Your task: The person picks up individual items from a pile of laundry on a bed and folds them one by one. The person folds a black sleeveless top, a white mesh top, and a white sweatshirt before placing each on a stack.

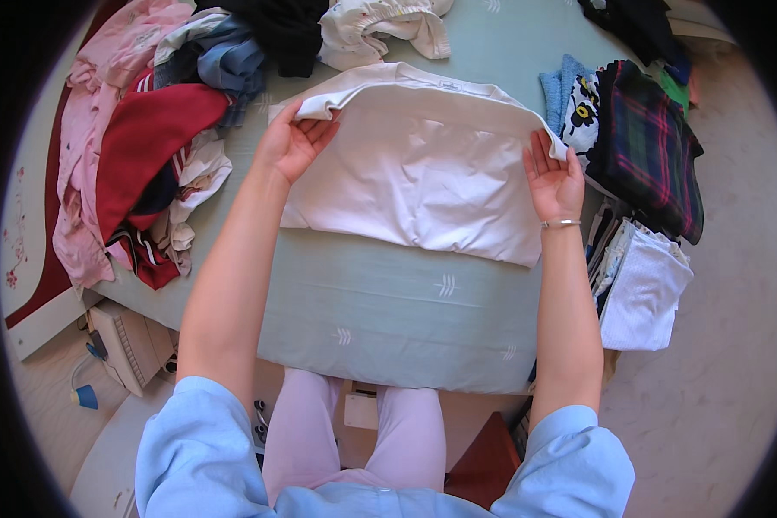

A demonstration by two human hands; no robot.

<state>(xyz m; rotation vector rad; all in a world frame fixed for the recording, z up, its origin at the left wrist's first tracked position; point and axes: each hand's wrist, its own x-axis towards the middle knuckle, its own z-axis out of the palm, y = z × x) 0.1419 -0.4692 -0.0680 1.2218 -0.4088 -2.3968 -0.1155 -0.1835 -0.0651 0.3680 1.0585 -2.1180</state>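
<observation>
A white shirt (421, 175) lies before me on the bed, its neckline with a small label at the far side. Its lower part is doubled up towards the neckline, and the doubled edge is lifted off the bed. My left hand (296, 142) grips this edge at its left end, palm up, with the cloth bunched over the fingers. At the right end my right hand (553, 175) holds the same edge between thumb and fingers, palm up. A bracelet circles my right wrist. Between the hands the edge bows away from me.
The bed's pale green sheet (388, 291) runs to its near edge at my legs. Loose clothes, including a red garment (158, 149) and a pink one (81, 194), heap at left. Stacked at right are a plaid garment (654, 149) and a folded white cloth (644, 291). Shorts (388, 29) lie beyond.
</observation>
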